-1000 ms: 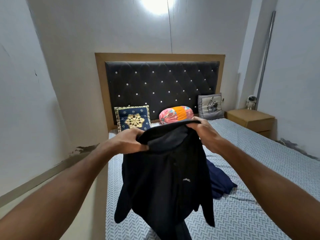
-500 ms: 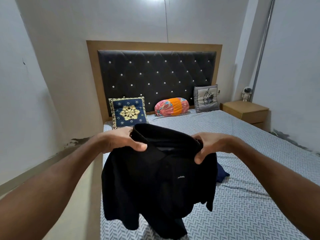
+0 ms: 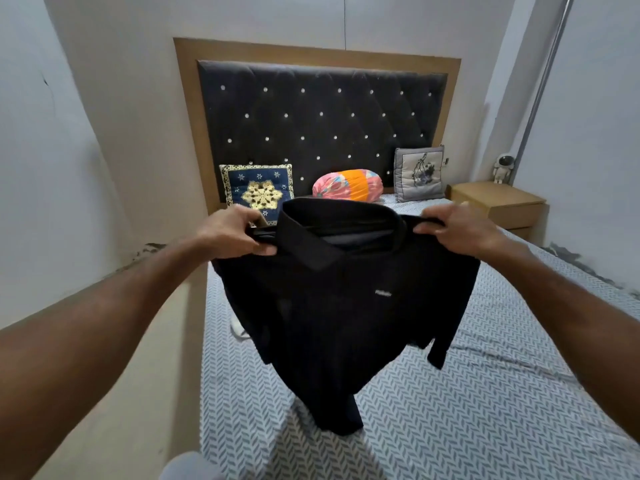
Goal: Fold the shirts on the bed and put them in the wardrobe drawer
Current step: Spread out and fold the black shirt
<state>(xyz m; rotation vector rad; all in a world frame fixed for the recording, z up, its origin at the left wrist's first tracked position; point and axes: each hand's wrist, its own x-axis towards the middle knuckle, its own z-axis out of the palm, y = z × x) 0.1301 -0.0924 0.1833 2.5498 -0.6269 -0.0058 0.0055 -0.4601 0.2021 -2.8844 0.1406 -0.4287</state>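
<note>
The left hand [image 3: 230, 233] pinches the left shoulder of a black shirt [image 3: 346, 306], thumb on the front and fingers curled behind the cloth; the right hand [image 3: 457, 230] grips the right shoulder the same way. The one shirt hangs spread between them over the bed [image 3: 485, 393], collar up, front and small chest logo facing the camera, its long axis running down to a hem that appears to touch the sheet. Both arms reach forward. Three cushions line the dark headboard [image 3: 322, 116]: blue [image 3: 257, 188], orange-pink [image 3: 348, 185], grey [image 3: 419, 173]. One nightstand [image 3: 498, 202] stands right of the bed, with one small figurine [image 3: 502, 166] on it.
</note>
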